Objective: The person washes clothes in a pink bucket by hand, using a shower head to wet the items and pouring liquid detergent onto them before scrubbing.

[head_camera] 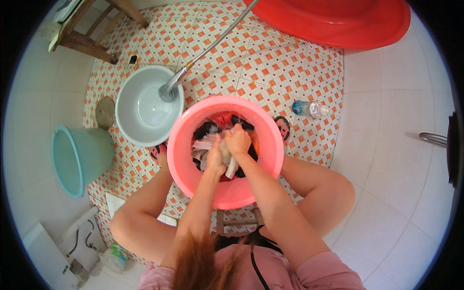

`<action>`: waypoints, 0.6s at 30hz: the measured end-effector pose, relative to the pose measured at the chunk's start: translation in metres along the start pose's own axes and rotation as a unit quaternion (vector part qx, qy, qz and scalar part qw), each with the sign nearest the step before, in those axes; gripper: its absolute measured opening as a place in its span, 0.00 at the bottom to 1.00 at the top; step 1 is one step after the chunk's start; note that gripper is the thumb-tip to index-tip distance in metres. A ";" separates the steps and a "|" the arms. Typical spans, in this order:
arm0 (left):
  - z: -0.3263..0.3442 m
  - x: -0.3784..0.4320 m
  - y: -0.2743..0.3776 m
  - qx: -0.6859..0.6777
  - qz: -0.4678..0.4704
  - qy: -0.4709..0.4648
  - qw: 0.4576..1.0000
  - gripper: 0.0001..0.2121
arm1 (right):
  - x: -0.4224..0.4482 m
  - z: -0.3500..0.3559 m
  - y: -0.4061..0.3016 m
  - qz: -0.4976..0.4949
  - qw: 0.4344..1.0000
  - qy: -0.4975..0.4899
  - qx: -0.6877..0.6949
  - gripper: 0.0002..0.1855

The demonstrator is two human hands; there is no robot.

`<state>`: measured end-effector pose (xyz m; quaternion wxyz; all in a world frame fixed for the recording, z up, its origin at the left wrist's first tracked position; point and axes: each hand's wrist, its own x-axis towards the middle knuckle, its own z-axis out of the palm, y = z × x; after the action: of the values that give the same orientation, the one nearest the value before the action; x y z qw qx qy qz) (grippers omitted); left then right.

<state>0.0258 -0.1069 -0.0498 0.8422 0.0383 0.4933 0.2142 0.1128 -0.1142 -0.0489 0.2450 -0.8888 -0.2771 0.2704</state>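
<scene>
A pink plastic bucket (226,197) stands between my knees with wet clothes inside. Both of my hands are down in it, close together, gripping a pale, light-coloured garment (203,145). My left hand (215,157) holds the cloth with its thumb upward. Just to the right, my right hand (237,140) is closed in a fist around the same cloth, and a whitish end (232,169) hangs out below. Dark pieces and a red cloth (222,119) lie around and under the garment. Some suds show near the far side.
A pale grey basin (152,108) touches the bucket's left side, with a shower head (168,92) resting in it. Further left a turquoise bucket (85,156) lies tipped. A capped bottle (310,108) lies on the tiles at right; a large red tub (337,25) leans behind.
</scene>
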 end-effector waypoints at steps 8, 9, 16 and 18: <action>-0.030 0.040 -0.010 0.505 0.255 0.173 0.806 0.19 | -0.031 0.037 0.036 -0.142 0.945 0.123 -0.267 0.15; -0.029 0.042 -0.012 0.542 0.313 0.142 0.767 0.17 | -0.035 0.042 0.038 -0.139 0.930 0.066 -0.334 0.15; 0.003 0.036 0.002 0.406 0.040 0.048 0.912 0.27 | 0.035 0.017 0.049 -0.044 0.932 -0.267 -0.240 0.20; -0.007 0.043 0.009 0.241 0.042 0.046 0.968 0.30 | 0.048 0.007 0.026 -0.075 0.927 -0.286 -0.230 0.21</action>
<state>0.0351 -0.0823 -0.0861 0.7746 0.2512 0.5667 0.1258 0.1516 -0.1007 -0.0854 -0.0360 -0.7826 -0.4559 0.4224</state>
